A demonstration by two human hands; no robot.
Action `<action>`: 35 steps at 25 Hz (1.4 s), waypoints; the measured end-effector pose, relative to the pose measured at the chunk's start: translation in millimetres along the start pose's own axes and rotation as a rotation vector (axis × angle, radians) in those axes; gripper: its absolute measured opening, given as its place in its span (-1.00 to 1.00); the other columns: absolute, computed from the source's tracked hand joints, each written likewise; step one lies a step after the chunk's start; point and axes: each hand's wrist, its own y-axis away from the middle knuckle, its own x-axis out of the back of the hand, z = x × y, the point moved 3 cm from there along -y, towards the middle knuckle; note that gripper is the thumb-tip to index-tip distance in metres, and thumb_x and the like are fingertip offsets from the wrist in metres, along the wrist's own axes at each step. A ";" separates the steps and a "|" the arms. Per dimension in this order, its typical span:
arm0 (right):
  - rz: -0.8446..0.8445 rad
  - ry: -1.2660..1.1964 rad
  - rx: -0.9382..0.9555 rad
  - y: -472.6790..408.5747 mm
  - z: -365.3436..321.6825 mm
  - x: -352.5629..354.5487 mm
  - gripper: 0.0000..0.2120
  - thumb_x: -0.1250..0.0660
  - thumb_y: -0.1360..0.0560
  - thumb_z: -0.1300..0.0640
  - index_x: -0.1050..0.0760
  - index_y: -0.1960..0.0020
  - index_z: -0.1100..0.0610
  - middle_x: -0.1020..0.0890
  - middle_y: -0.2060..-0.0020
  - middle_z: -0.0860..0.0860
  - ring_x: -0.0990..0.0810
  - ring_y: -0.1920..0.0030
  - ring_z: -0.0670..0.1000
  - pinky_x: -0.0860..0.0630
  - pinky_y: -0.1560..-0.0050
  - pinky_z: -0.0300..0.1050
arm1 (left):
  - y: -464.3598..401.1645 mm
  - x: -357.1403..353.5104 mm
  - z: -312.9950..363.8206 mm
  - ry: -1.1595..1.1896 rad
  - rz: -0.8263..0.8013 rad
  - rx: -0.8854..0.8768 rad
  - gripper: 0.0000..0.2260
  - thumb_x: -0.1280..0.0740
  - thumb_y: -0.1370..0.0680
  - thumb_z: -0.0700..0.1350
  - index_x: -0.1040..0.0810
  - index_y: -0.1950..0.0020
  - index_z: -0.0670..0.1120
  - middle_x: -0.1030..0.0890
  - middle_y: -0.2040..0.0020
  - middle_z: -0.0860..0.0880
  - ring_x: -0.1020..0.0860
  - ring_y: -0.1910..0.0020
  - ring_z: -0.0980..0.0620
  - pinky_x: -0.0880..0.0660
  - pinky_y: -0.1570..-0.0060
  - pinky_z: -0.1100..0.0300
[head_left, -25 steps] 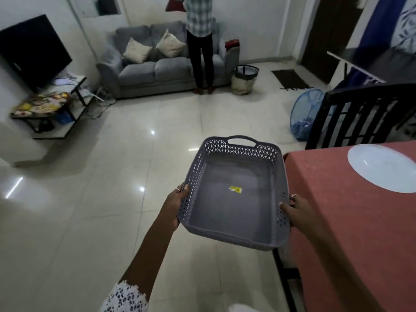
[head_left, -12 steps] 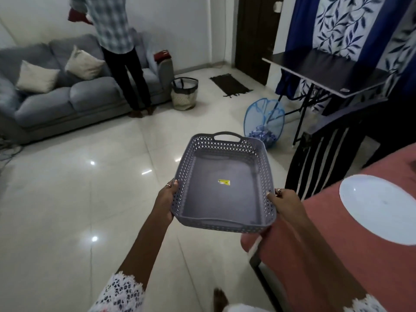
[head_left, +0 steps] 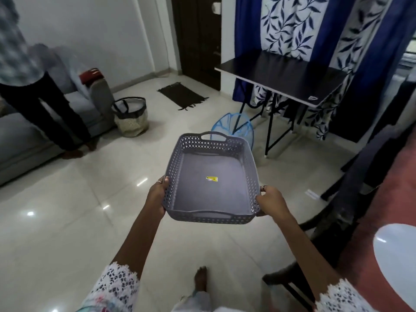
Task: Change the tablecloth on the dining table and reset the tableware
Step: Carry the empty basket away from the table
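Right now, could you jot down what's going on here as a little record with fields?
Held item: grey perforated basket, empty apart from a small yellow sticker
Left hand: grips the basket's left wall
Right hand: grips the basket's right wall
Basket position: in the air over the tiled floor, left of the table
Table: red tablecloth on, white plate resting on it
Ahead: dark folding table, blue mesh hamper
Others: a person standing by the grey sofa
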 end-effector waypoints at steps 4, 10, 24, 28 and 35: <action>0.097 -0.093 -0.062 -89.7 -59.2 7.1 -0.74 -0.19 -0.43 0.32 -0.56 -0.06 0.24 -0.66 0.09 0.20 -0.67 0.25 0.23 -0.64 0.25 0.13 | -130.0 -54.7 67.2 -0.097 -0.122 0.015 -0.71 -0.09 -0.65 -0.20 -0.42 -0.32 -0.24 -0.58 0.18 -0.08 -0.59 0.36 0.05 -0.51 0.40 0.25; 0.317 -0.170 -0.139 -212.9 -98.2 56.4 -0.81 -0.16 -0.44 0.37 -0.47 0.25 0.18 -0.61 0.17 0.20 -0.63 0.19 0.27 -0.63 0.23 0.15 | -277.5 -184.1 123.4 -0.179 -0.324 0.051 -0.72 -0.15 -0.63 -0.19 -0.45 -0.32 -0.18 -0.59 -0.08 -0.18 -0.58 0.12 -0.08 -0.55 0.11 0.07; 0.580 -0.157 -0.245 -556.9 -129.4 244.3 -0.77 -0.16 -0.45 0.33 -0.56 0.01 0.27 -0.64 0.09 0.21 -0.61 0.12 0.21 -0.59 0.25 0.00 | -560.2 -551.0 195.6 -0.450 -0.311 -0.050 -0.75 -0.31 -0.55 -0.19 -0.55 -0.19 -0.27 -0.60 0.07 -0.10 -0.54 0.02 -0.09 -0.48 0.08 0.12; 0.649 -0.179 -0.292 -662.6 -124.1 292.9 -0.77 -0.15 -0.43 0.36 -0.56 0.04 0.27 -0.63 0.07 0.21 -0.59 0.04 0.22 -0.53 0.09 -0.01 | -641.2 -650.1 177.6 -0.597 -0.281 -0.022 -0.70 -0.27 -0.57 -0.14 -0.53 -0.21 -0.31 -0.60 -0.10 -0.27 -0.55 -0.12 -0.22 -0.48 -0.09 0.04; 0.638 -0.201 -0.456 -804.6 -111.7 355.8 -0.80 -0.13 -0.46 0.36 -0.50 0.13 0.19 -0.61 0.08 0.21 -0.50 0.15 0.13 -0.35 0.19 -0.15 | -739.6 -778.1 155.2 -0.894 -0.294 -0.008 -0.70 -0.18 -0.57 -0.24 -0.52 -0.25 -0.29 -0.55 -0.21 -0.26 -0.53 -0.19 -0.23 -0.49 -0.09 0.08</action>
